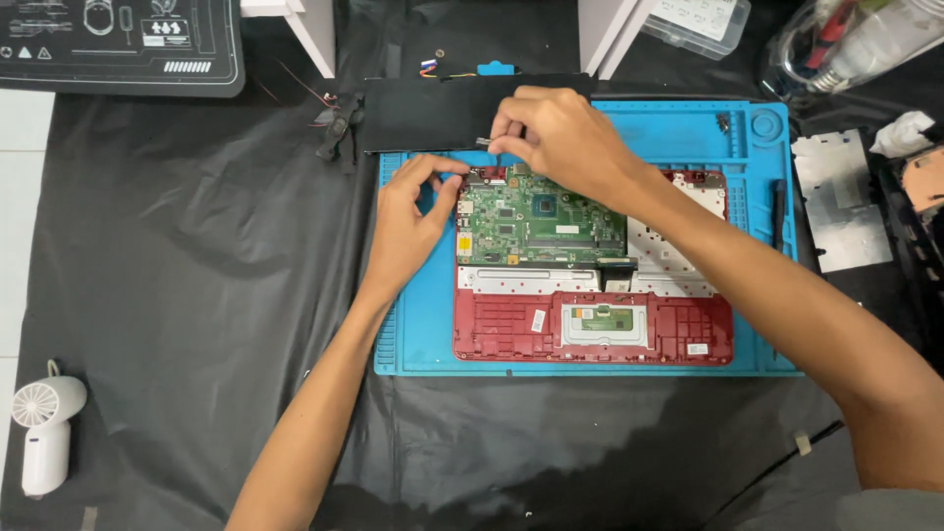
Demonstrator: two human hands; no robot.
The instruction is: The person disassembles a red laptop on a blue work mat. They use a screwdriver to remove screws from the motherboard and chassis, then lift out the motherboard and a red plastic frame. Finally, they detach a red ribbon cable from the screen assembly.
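Note:
An opened red laptop base [511,329] lies on a blue work mat [418,334], its green circuit board [541,216] exposed. My left hand [408,221] rests at the base's upper left corner, fingertips pinched at the board's edge. My right hand [560,138] hovers over the top left of the board and pinches a small metal tool or part [483,143]; what it is stays unclear. A flat black battery pack [423,113] with coloured wires lies just behind the mat.
A black cloth [197,295] covers the table. A small white hand-held fan [41,433] lies at the front left. Metal shield plates [841,202] sit right of the mat, a clear plastic box [698,22] and a bag of tools [846,44] at the back right.

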